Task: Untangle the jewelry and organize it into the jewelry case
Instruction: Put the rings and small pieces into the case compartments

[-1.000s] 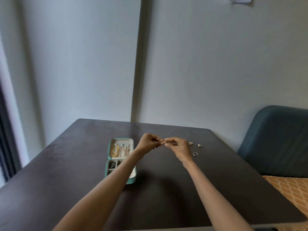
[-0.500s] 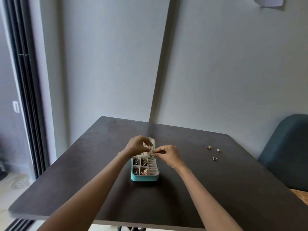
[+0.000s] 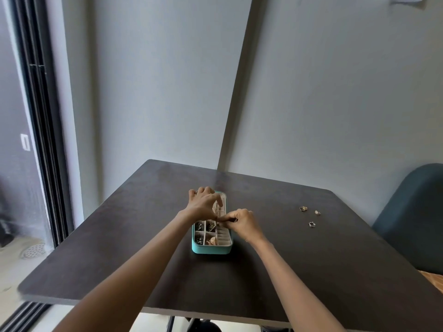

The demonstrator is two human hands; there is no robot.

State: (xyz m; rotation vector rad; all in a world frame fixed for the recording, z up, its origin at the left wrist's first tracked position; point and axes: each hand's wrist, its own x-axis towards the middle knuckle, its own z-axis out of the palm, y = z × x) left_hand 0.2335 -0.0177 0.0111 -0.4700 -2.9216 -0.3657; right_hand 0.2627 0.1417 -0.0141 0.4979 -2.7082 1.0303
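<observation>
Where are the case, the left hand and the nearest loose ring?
case (image 3: 212, 249), head view, teal front wall.
left hand (image 3: 202, 204), head view, back of hand.
ring (image 3: 311, 224), head view, its band.

A dark counter in the corner of a grey room.

The flat, dark brown wooden counter (image 3: 311, 271) sits right up against two plain pale grey walls (image 3: 335, 104) that meet in a corner behind it. On the left is a tall sliding door with a black frame (image 3: 40, 140), and a small white switch (image 3: 25, 142) is next to it. A round metal drain (image 3: 33, 250) is in the light floor. A soft dark blue chair (image 3: 414, 219) stands on the right.
</observation>
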